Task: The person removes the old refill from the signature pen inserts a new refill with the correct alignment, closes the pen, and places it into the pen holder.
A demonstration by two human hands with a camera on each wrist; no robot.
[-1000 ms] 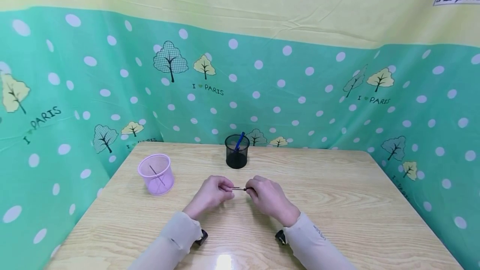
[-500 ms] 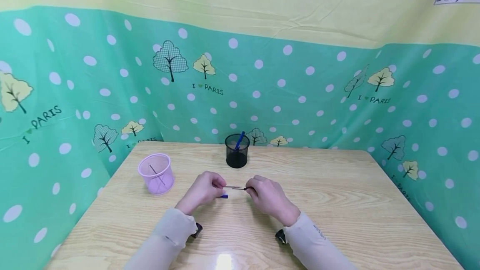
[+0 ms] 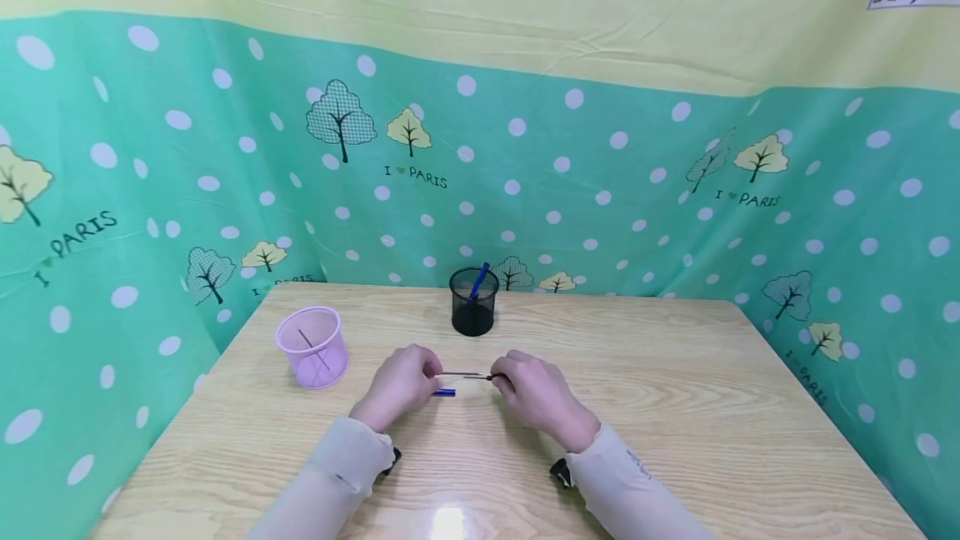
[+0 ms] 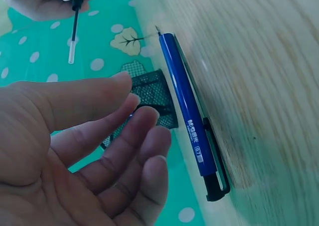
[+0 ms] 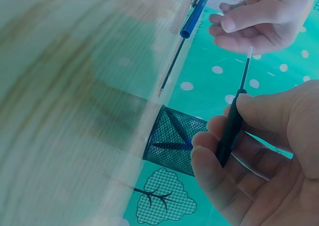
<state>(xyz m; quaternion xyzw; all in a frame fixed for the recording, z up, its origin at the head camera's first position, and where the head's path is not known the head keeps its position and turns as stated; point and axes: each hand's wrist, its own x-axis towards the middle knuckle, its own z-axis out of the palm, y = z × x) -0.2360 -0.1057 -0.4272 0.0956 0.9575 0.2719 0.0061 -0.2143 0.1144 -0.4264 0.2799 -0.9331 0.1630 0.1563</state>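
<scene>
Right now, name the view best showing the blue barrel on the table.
Left wrist: the blue barrel appears large, its lettering visible. The right wrist view shows it smaller; the head view, only one end.

“LOVE” and “PARIS” on the curtain (image 3: 540, 161); “M&G” and “0.7” on the blue pen barrel (image 4: 183, 96)

A blue pen barrel (image 4: 182, 94), white print on its side, black clip and end cap, lies just past the curled left fingers (image 4: 154, 181), apart from them; a thin dark refill (image 5: 172, 66) with a metal tip juts beyond its front end. Between thumb and right fingers (image 5: 207, 171) slants a black handle (image 5: 230, 136), its clear-ended rod (image 5: 244, 76) pointing toward the left fingers
</scene>
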